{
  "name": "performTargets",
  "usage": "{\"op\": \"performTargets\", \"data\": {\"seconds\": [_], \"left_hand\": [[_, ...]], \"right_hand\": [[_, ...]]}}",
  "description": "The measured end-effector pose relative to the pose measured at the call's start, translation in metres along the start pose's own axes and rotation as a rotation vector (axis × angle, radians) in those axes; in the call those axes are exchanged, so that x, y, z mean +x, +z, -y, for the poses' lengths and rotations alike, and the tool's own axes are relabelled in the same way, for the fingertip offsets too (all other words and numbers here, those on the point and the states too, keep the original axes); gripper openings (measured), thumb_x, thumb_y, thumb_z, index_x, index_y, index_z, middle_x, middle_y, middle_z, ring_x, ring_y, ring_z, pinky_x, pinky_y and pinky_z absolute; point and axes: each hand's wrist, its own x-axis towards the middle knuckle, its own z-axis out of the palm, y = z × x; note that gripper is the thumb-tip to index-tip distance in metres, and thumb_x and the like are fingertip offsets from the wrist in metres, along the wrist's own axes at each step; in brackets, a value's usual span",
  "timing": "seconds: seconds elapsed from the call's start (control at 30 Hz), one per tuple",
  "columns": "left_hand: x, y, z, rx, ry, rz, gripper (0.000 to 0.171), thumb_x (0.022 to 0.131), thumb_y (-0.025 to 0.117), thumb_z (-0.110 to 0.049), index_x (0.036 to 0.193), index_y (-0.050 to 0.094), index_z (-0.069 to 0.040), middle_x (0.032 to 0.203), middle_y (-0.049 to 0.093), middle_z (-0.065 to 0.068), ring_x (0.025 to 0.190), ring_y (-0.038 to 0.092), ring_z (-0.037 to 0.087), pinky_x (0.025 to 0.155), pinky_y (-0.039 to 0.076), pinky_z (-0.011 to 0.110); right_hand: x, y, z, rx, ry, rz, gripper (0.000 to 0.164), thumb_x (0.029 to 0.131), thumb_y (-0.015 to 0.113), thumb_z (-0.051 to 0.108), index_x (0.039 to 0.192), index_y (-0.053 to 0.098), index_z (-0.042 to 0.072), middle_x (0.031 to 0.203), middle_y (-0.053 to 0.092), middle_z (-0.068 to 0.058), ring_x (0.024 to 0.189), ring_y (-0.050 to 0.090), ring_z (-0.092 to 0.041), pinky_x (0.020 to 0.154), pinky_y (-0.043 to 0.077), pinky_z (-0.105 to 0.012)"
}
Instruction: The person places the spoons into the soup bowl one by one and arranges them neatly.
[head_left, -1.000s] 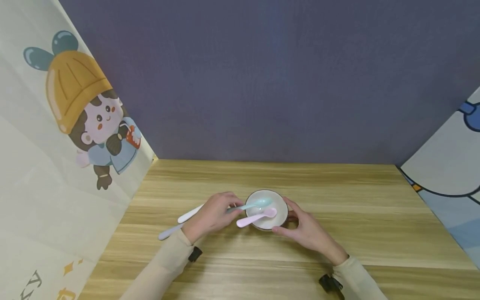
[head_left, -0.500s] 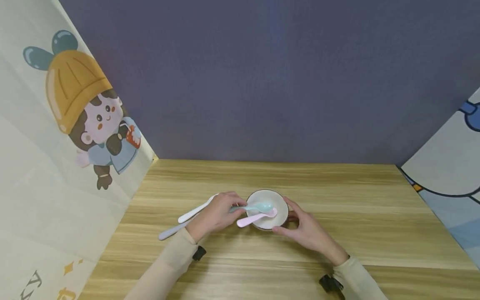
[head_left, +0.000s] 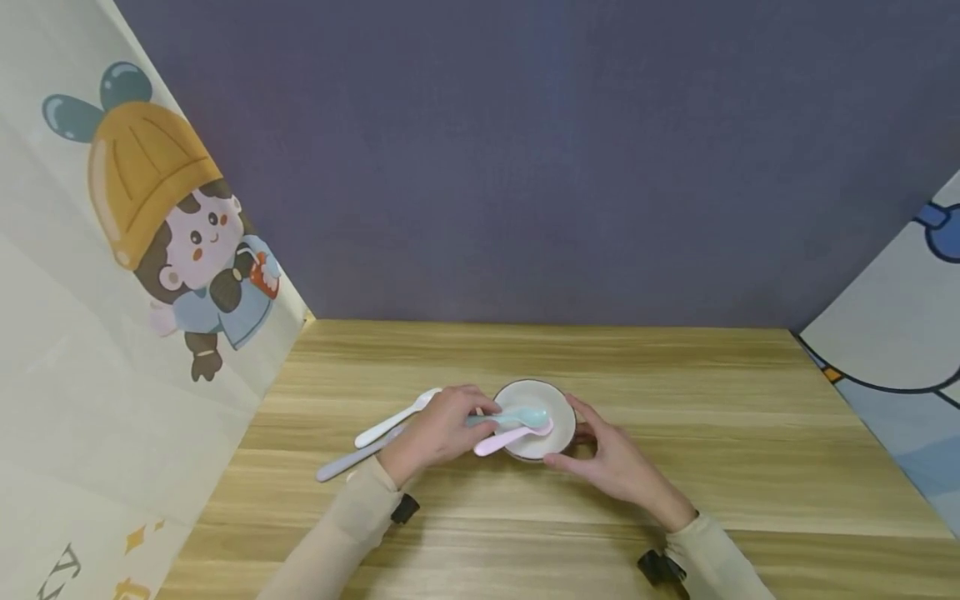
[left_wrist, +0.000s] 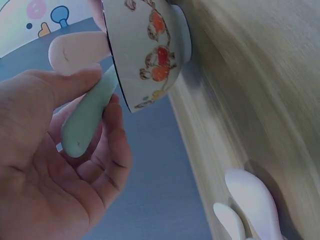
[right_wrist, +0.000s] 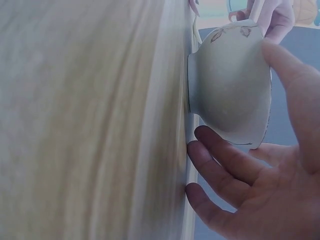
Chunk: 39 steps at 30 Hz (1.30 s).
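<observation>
Mint-green spoon (head_left: 517, 417): located with its head inside the white bowl (head_left: 525, 395), its handle leaving over the bowl's left side. My left hand (head_left: 444, 423) pinches that handle between thumb and fingers; the left wrist view shows the handle's rounded end projecting back toward my palm. I judge that this hold leaves the head free to be angled within the bowl. My right hand (head_left: 618, 461) is curled round the bowl's right side, thumb at the near rim and a finger at the far one, presumably to steady it against any push from the spoon. The bowl stands upright on the wooden table (head_left: 675, 375).

A pink spoon (head_left: 508, 439) also has its head in the bowl, its handle lying out over the near-left rim, untouched by my fingers as far as I can see. The two heads overlap in the head view; contact between them cannot be confirmed. A white spoon (head_left: 386, 425) and a grey spoon (head_left: 348, 463) lie to the left, beside my left forearm.

Appearance: the mint-green spoon is one pale colour, its handle smooth and thick toward the end, with a small mark near the tip. No damage is visible.
</observation>
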Motion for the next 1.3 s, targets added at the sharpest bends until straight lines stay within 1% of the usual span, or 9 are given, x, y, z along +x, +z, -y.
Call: {"op": "performTargets", "data": {"seconds": [0.17,0.33,0.5,0.63,0.77,0.9,1.07,1.13,1.3], "left_hand": [[0.000,0.003,-0.001,-0.023,-0.009,-0.002,0.022,0.101,0.072,-0.020,0.118,0.081,-0.010,0.109,0.078,0.002,0.087,0.071,0.012,0.072,0.055,0.024],[0.000,0.001,-0.002,-0.054,-0.020,0.005,0.024,0.102,0.069,-0.022,0.119,0.081,-0.009,0.108,0.079,0.002,0.088,0.071,0.011,0.074,0.055,0.024],[-0.001,-0.002,-0.004,-0.130,-0.047,0.031,0.024,0.104,0.066,-0.020,0.120,0.081,-0.009,0.110,0.080,0.003,0.087,0.070,0.009,0.073,0.055,0.022],[-0.002,-0.003,-0.005,-0.191,-0.058,0.049,0.025,0.106,0.063,-0.019,0.121,0.081,-0.009,0.107,0.080,0.002,0.086,0.069,0.008,0.072,0.055,0.023],[-0.004,-0.003,-0.003,-0.185,-0.059,0.039,0.025,0.107,0.062,-0.018,0.120,0.081,-0.011,0.105,0.079,-0.001,0.087,0.068,0.009,0.074,0.055,0.025],[-0.008,-0.003,0.002,-0.162,-0.060,0.010,0.023,0.105,0.064,-0.018,0.120,0.081,-0.011,0.105,0.079,-0.002,0.088,0.069,0.009,0.076,0.055,0.025],[-0.014,-0.003,0.012,-0.128,-0.065,-0.034,0.021,0.104,0.068,-0.019,0.118,0.082,-0.013,0.102,0.079,-0.003,0.085,0.068,0.008,0.077,0.056,0.024],[-0.017,-0.003,0.017,-0.124,-0.069,-0.041,0.020,0.104,0.069,-0.019,0.118,0.082,-0.014,0.104,0.080,-0.003,0.086,0.068,0.007,0.078,0.056,0.024],[-0.025,-0.004,0.029,-0.128,-0.098,-0.046,0.021,0.104,0.068,-0.017,0.118,0.081,-0.010,0.106,0.079,0.000,0.087,0.067,0.008,0.079,0.056,0.024]], "right_hand": [[0.000,0.000,0.001,0.007,0.000,0.001,0.110,0.083,0.087,0.058,0.166,0.033,0.010,0.122,0.079,-0.004,0.120,0.073,-0.023,0.114,0.044,-0.064],[0.001,0.000,0.000,-0.001,-0.001,-0.002,0.109,0.084,0.085,0.059,0.167,0.033,0.010,0.122,0.079,-0.004,0.120,0.073,-0.024,0.115,0.043,-0.065],[0.001,0.000,0.000,-0.001,0.003,0.004,0.109,0.085,0.085,0.059,0.167,0.032,0.012,0.122,0.079,-0.003,0.120,0.073,-0.023,0.114,0.045,-0.064],[0.001,0.000,0.000,-0.008,0.011,0.005,0.109,0.085,0.085,0.060,0.167,0.032,0.012,0.122,0.078,-0.003,0.120,0.073,-0.022,0.112,0.046,-0.062],[0.002,0.000,0.000,-0.009,0.015,0.005,0.109,0.084,0.085,0.060,0.167,0.032,0.012,0.123,0.078,-0.004,0.120,0.073,-0.022,0.112,0.046,-0.063],[0.002,0.001,0.000,-0.003,0.010,0.001,0.109,0.084,0.086,0.058,0.167,0.033,0.011,0.123,0.078,-0.006,0.120,0.073,-0.024,0.114,0.045,-0.064],[0.002,0.001,-0.001,-0.010,0.007,-0.009,0.109,0.084,0.086,0.058,0.166,0.034,0.011,0.125,0.078,-0.009,0.121,0.073,-0.027,0.115,0.043,-0.066],[0.002,0.001,-0.001,-0.013,0.003,-0.015,0.108,0.084,0.086,0.058,0.166,0.034,0.011,0.124,0.078,-0.010,0.121,0.073,-0.028,0.114,0.043,-0.067],[0.002,0.001,0.000,-0.011,-0.004,-0.019,0.107,0.084,0.087,0.055,0.166,0.034,0.011,0.123,0.079,-0.009,0.119,0.074,-0.026,0.114,0.044,-0.065]]}}
